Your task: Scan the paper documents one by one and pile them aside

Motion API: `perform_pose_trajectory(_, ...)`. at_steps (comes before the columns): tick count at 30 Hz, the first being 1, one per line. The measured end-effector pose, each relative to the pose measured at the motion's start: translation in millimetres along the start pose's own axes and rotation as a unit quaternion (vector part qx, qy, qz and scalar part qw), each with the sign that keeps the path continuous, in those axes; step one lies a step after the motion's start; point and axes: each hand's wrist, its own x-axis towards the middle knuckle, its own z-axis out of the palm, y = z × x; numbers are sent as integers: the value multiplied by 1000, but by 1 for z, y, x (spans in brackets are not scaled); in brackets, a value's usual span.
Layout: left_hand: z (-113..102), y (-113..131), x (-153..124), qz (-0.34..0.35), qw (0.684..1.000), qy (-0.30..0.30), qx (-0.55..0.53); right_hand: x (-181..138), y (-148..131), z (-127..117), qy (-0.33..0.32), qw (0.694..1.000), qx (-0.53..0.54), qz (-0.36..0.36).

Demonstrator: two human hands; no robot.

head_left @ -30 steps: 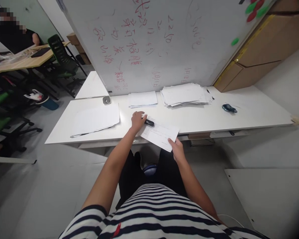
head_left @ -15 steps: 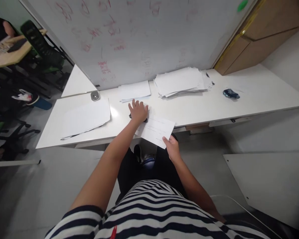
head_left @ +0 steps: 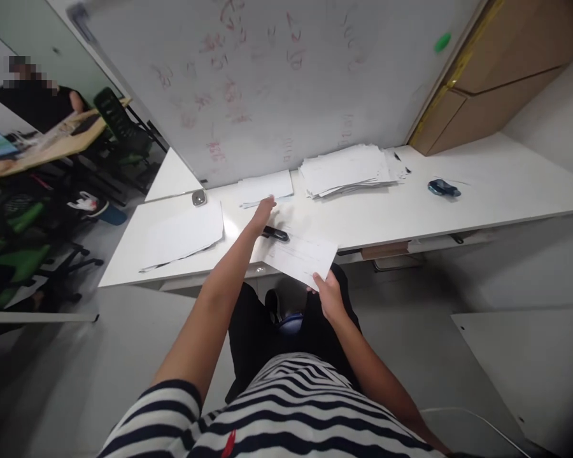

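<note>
My right hand pinches the near right corner of a printed sheet of paper, thumb on top. Part of the sheet hangs past the desk's front edge. A black stapler lies at the sheet's far left edge; whether it grips the paper I cannot tell. Just beyond the stapler is my left hand, raised off it, turned sideways and holding nothing. Its fingers are partly hidden but look open. Behind it lies a small stack of paper.
On the white desk are a large paper pile, more sheets at left, a small grey device and a blue-wrapped item. A whiteboard and cardboard boxes stand behind. A person sits far left.
My left hand has come up off the stapler, leaving it uncovered, and has turned sideways. My right hand keeps its hold on the sheet. The view has shifted slightly.
</note>
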Motion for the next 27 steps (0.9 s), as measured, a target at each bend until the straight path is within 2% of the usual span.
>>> perform_pose_trajectory(2, -8, -11, -19, 57, 998, 35, -1, 2, -2, -5, 8, 1000, -1, 0)
perform_pose_trajectory(6, -7, -41, -59, 175, 972, -19, 157, 7, -8, -21, 38, 999, -14, -23)
perform_pose_trajectory(8, -2, -52, -70, 204, 960, -5, 194, 10, -15, -32, 56, 997, -34, -36)
perform_pose_trajectory(14, 5, -56, -68, 155, 967, 44, 200, 12, -53, -75, 120, 986, -67, -90)
perform_pose_trajectory(18, 5, -59, -66, 142, 971, 74, 175, 21, -76, -83, 156, 978, -78, -112)
perform_pose_trajectory(20, 5, -61, -65, 140, 972, 78, 169, 33, -88, -74, 149, 977, -91, -126)
perform_pose_trajectory(22, 6, -62, -64, 140, 973, 76, 166, 53, -100, -54, 120, 977, -99, -147)
perform_pose_trajectory(24, 6, -64, -62, 146, 973, 75, 164, 84, -111, -23, 81, 976, -104, -171)
perform_pose_trajectory(27, 6, -64, -61, 155, 971, 82, 162, 148, -120, 38, 12, 976, -133, -173)
